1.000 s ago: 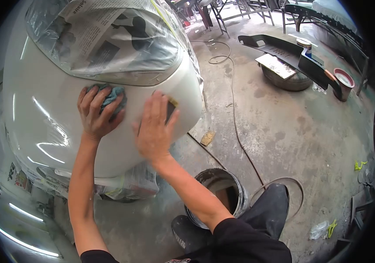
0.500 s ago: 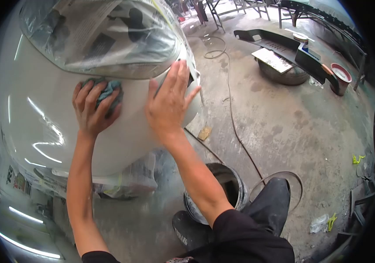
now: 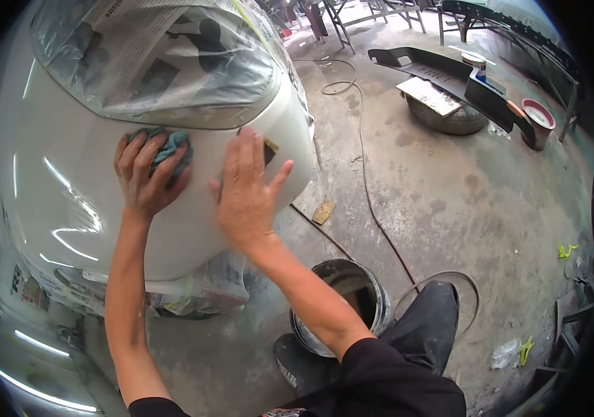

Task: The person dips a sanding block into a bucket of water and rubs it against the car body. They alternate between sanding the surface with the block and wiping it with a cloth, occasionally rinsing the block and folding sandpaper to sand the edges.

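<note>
My left hand (image 3: pixel 145 174) is closed around a crumpled blue-green cloth (image 3: pixel 172 149), which rests against the white car body panel (image 3: pixel 88 167). To the right, my right hand (image 3: pixel 245 187) lies over the same panel, slightly smeared by motion. Its fingers are stretched over a dark piece of sandpaper (image 3: pixel 270 152) with a yellowish edge, pressed on the panel. Most of that sheet is hidden under the fingers. Just above both hands, plastic film and newsprint (image 3: pixel 165 69) cover part of the car.
A bucket (image 3: pixel 342 274) with murky liquid stands by my legs. A hose (image 3: pixel 366 181) winds over the floor, near a small tan scrap (image 3: pixel 323 213). Farther right, a black bumper part (image 3: pixel 477 90) lies over a tire (image 3: pixel 446 121), beside a reddish bucket (image 3: pixel 539 125).
My right hand has moved down and left across the panel, away from its right edge, with the sandpaper. My left hand and the cloth stay in nearly the same place.
</note>
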Motion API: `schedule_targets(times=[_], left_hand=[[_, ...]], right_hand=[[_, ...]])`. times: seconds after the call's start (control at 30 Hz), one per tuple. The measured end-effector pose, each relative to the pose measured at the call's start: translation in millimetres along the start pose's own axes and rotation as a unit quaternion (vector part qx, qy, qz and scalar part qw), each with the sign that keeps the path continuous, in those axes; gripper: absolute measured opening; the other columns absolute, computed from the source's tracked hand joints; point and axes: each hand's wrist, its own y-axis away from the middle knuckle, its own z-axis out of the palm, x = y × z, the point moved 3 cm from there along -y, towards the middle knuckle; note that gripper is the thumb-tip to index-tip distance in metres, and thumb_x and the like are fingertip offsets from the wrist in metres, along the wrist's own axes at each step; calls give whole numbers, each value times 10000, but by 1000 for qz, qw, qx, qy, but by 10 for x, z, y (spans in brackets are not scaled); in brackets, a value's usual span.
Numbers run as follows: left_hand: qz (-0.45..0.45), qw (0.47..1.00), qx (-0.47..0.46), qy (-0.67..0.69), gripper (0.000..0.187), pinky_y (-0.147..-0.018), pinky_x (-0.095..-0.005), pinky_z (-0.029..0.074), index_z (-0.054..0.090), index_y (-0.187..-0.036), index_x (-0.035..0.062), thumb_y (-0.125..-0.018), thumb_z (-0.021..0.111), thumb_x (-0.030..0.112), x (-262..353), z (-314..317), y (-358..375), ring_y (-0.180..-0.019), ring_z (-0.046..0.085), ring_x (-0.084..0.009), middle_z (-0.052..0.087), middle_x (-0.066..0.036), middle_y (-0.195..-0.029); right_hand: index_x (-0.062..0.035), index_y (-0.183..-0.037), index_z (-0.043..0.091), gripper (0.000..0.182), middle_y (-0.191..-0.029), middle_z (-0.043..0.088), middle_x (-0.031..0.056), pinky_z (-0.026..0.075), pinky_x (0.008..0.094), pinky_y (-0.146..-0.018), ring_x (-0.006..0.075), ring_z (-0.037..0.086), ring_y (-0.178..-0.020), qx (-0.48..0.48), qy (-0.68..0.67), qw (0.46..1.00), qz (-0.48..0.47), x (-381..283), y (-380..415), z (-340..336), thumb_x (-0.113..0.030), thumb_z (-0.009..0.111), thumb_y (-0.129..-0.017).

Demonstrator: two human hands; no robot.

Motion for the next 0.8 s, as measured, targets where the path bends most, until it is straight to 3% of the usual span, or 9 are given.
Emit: schedule_targets(times=[0.1, 0.23, 0.33, 0.43, 0.53, 0.63, 0.73, 0.8], left_hand=[[-19, 1000, -1, -5, 365, -1143, -533, 379, 723, -1134, 259, -780, 796, 306, 2, 11, -28, -1284, 492, -287, 597, -13, -1321], [-24, 1000, 9, -2, 354, -1145, -526, 379, 731, -1116, 273, -771, 803, 317, -2, 16, -3, -1277, 502, -277, 608, 4, -1308], [-1, 1000, 0, -2, 373, -1131, -555, 386, 714, -1159, 214, -796, 780, 269, 7, 7, -19, -1304, 468, -322, 580, -55, -1343], [-10, 1000, -14, 0, 372, -1132, -556, 384, 715, -1157, 213, -794, 781, 264, 16, -16, -9, -1304, 468, -324, 581, -56, -1340], [-4, 1000, 0, 8, 374, -1133, -557, 383, 715, -1159, 209, -794, 782, 262, -7, 11, 4, -1303, 468, -325, 582, -58, -1337], [2, 1000, 4, 6, 371, -1137, -558, 380, 716, -1156, 202, -795, 781, 256, -6, 23, 0, -1302, 467, -330, 581, -67, -1334], [-15, 1000, -4, -1, 375, -1131, -548, 387, 715, -1143, 254, -779, 795, 299, 2, 6, -10, -1304, 470, -301, 586, -25, -1341], [-11, 1000, 1, -4, 362, -1131, -550, 387, 715, -1140, 253, -789, 788, 303, -13, 18, 3, -1302, 470, -303, 584, -29, -1340]], right_hand=[[62, -1573, 269, 787, -1661, 241, 241, 64, 719, -1185, 390, 219, -1554, -11, -46, 989, 143, 319, -542, -147, -364, 552, -975], [59, -1565, 286, 737, -1643, 271, 255, 102, 731, -1176, 386, 257, -1540, 4, -37, 997, 66, -53, -187, -123, -364, 516, -1007], [70, -1553, 307, 756, -1639, 268, 272, 95, 733, -1174, 381, 259, -1542, 10, 28, 998, 49, 151, -308, -129, -384, 534, -993], [76, -1544, 323, 740, -1644, 269, 260, 83, 737, -1171, 380, 270, -1538, -35, -75, 979, 188, 389, -683, -163, -388, 521, -1002], [92, -1488, 406, 664, -1595, 351, 273, 144, 747, -1159, 394, 342, -1496, 22, -53, 996, 62, 43, -223, -198, -356, 530, -1013], [64, -1487, 425, 594, -1604, 363, 233, 156, 736, -1164, 387, 347, -1495, 40, -68, 994, 69, 369, -422, -222, -350, 465, -1063], [31, -1504, 424, 568, -1608, 376, 203, 158, 725, -1170, 373, 345, -1504, -118, -312, 916, 221, 1054, -1017, -91, -350, 427, -1082], [9, -1489, 458, 537, -1571, 430, 210, 178, 726, -1165, 398, 387, -1470, -51, -261, 954, 138, 928, -768, -189, -342, 421, -1084]])
